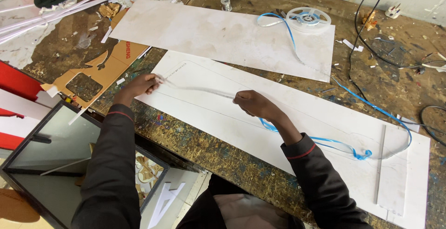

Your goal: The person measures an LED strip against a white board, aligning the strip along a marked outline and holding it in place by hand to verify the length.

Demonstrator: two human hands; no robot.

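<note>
A long white board (218, 112) lies on the stained workbench in front of me. My left hand (142, 85) pinches one end of a pale strip (200, 89) near the board's left end. My right hand (253, 104) grips the same strip further right, so it stretches blurred between both hands. A blue-backed ribbon (367, 106) trails from my right hand, loops over the board's right part and runs back to a clear reel (308, 18) at the far side.
A second white board (209, 33) lies behind the first. A clear ruler (381, 161) rests on the near board's right end. Black cables (367, 43) cross the bench at right. White rods (69, 6) and cardboard cut-outs (93, 78) lie at left, a dark-framed panel (51, 150) below.
</note>
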